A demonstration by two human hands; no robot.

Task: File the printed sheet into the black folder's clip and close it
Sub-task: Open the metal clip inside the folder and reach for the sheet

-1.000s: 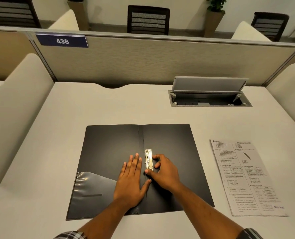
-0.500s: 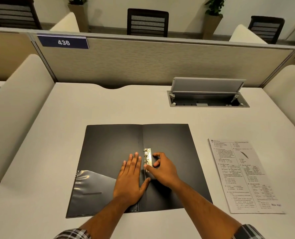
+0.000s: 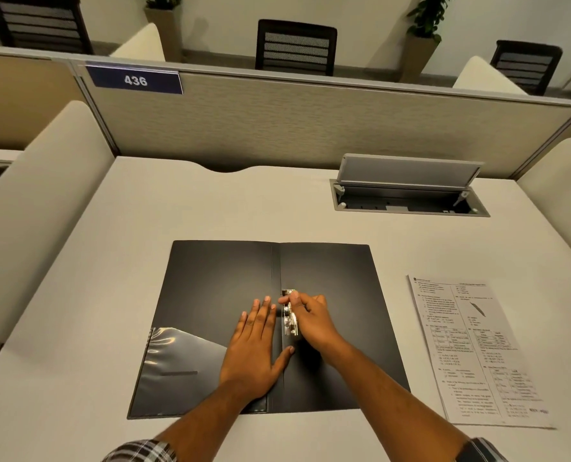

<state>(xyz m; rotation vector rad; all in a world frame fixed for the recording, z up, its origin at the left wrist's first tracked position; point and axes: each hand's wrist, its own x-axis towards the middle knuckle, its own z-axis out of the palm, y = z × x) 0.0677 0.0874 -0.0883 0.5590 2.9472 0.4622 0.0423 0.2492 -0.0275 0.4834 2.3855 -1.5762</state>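
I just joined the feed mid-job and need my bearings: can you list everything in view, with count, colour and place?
black folder: 1, black, open flat mid-desk, clear pocket on the left flap
metal clip: 1, silver, by the folder's spine, right flap
printed sheet: 1, white, on the desk right of the folder, not filed
desk: 1, off-white
cable box: 1, grey, lid up, far right of the desk
number plate: 1, blue, reads 436, on the partition
chairs: 3, dark, beyond the partition
left hand: flat on the left flap
right hand: fingers on the clip
watch: 1, dark, right wrist
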